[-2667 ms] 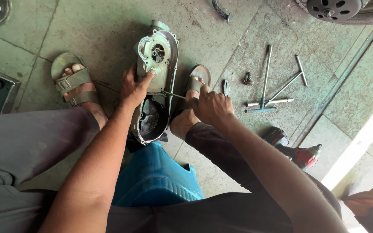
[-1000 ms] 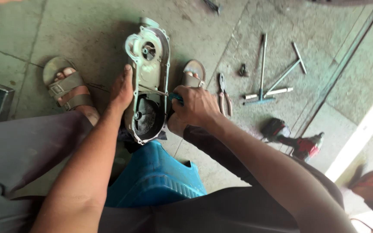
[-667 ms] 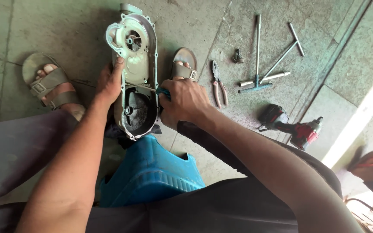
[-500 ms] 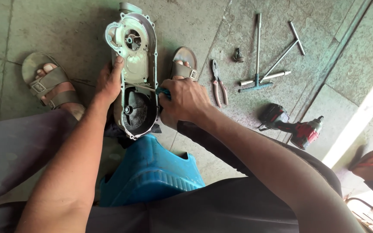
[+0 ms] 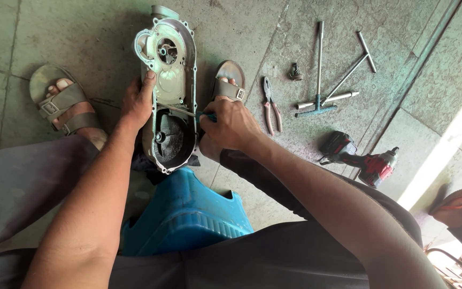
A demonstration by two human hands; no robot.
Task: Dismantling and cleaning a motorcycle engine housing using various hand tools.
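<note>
Left hand (image 5: 137, 101) grip steadies cast-metal engine cover (image 5: 168, 88); right hand (image 5: 230, 126) grip closed around thin screwdriver (image 5: 180, 110).

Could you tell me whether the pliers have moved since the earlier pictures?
No. The pliers still lie between the right sandal and the T-handled wrenches, as before.

Dull grey cast-metal engine cover (image 5: 168, 91) between the hands, glossy blue plastic stool (image 5: 188, 219) below them, rough matt concrete floor (image 5: 81, 32), bare steel T-wrenches (image 5: 324, 80) to the right.
</note>
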